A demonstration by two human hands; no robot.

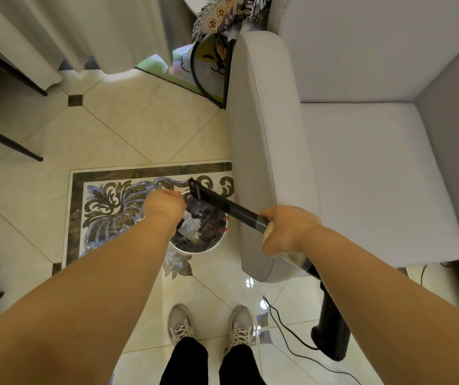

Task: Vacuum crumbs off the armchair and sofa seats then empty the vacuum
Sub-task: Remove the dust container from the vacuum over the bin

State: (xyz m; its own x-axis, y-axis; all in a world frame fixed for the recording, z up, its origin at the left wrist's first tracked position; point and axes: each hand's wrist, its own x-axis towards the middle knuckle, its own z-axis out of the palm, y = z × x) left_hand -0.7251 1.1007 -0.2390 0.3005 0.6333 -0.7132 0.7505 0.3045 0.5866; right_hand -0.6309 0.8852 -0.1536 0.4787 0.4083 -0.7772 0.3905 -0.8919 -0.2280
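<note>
While the right hand (286, 230) grips the handheld vacuum (253, 218), its brush nozzle (196, 187) hangs over the bin (211, 245) rim beside the left hand (164, 204), whose fingers are hidden; armchair (264, 162) edge just right.

The left hand's (164, 207) fingers are hidden over the waste bin (195, 250); the vacuum's (222, 202) body is masked by the right hand (288, 230).
</note>
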